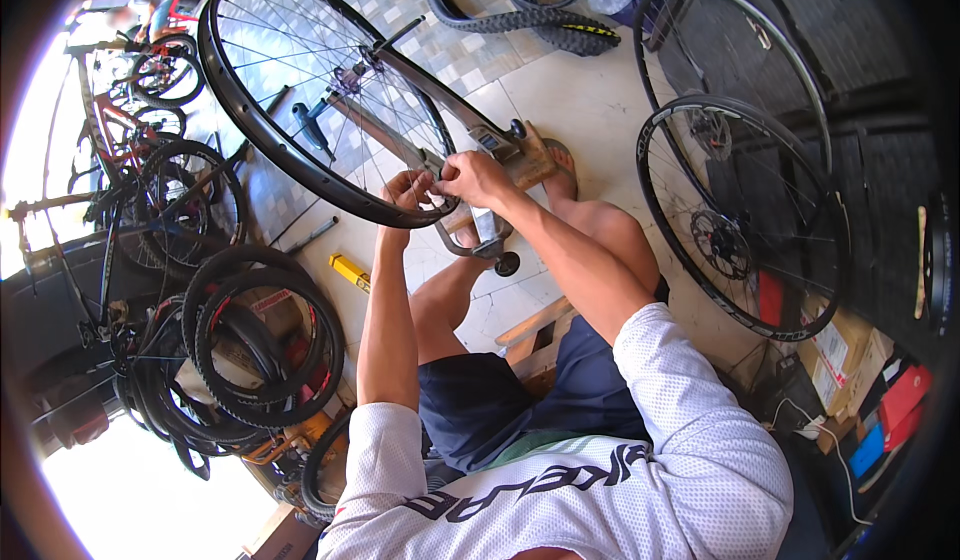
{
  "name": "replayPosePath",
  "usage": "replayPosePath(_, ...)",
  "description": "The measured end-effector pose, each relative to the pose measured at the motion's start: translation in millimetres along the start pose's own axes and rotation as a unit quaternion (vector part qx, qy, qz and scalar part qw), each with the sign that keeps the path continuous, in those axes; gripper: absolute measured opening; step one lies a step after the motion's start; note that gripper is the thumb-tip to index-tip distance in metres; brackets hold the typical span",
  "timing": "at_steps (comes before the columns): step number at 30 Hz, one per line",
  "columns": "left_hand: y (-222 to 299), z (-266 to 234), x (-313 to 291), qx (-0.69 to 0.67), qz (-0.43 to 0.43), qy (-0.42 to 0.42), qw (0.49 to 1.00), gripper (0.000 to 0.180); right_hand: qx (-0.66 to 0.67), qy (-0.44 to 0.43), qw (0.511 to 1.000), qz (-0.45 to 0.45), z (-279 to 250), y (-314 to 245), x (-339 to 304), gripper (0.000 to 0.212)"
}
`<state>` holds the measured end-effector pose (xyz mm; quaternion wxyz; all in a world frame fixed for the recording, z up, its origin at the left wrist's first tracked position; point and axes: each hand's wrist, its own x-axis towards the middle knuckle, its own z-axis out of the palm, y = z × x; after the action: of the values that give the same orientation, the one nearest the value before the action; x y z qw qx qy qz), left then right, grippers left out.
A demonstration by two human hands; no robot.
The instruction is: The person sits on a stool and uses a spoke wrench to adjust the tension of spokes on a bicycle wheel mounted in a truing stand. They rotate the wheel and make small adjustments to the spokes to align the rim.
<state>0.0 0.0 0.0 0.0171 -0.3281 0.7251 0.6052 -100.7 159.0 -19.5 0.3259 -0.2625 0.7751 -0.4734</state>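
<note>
A black bicycle wheel (pixel 257 135) stands tilted in a metal truing stand (pixel 440 95), its hub between the stand's arms. My left hand (pixel 408 192) is at the near part of the rim, fingers pinched together beside the spokes. Close to it, my right hand (pixel 473 180) is also closed, thumb and fingertips meeting at the rim and spoke ends. Whatever lies between the fingertips is too small to make out. The stand's wooden base (pixel 533 167) rests on the floor by my foot. Beyond the rim lies a teal-handled tool (pixel 314 128), seen partly through the spokes.
A yellow box (pixel 350 272) lies on the tiles left of my legs. Several tyres (pixel 232 355) are heaped at the left, with bicycles (pixel 190 200) behind. Two wheels (pixel 650 192) lean at the right. A knobby tyre (pixel 570 32) lies at the far side.
</note>
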Motion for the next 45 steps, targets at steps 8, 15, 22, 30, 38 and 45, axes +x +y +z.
replayPosePath(8,10,-8,8,0.013,-0.079,-0.073,0.994,0.034,0.01,0.003,0.999,-0.048,-6,1,1,0.029)
replayPosePath(15,4,-11,12,-0.026,-0.078,-0.088,0.993,0.029,0.011,0.001,0.999,-0.049,-5,-5,-4,0.028)
replayPosePath(22,6,-3,14,-0.034,-0.079,-0.039,0.995,0.026,-0.023,0.051,0.998,-0.032,-4,-7,-7,0.031)
replayPosePath(30,15,10,7,-0.12,-0.057,0.001,0.991,0.033,-0.168,0.094,0.98,-0.043,1,-26,-10,0.044)
replayPosePath(38,9,-4,3,-0.008,-0.034,0.028,0.999,0.035,-0.151,0.064,0.985,-0.057,6,-27,-6,0.033)
replayPosePath(45,2,-9,3,0.006,-0.036,-0.026,0.999,0.031,-0.063,-0.037,0.997,-0.035,1,-3,8,0.032)
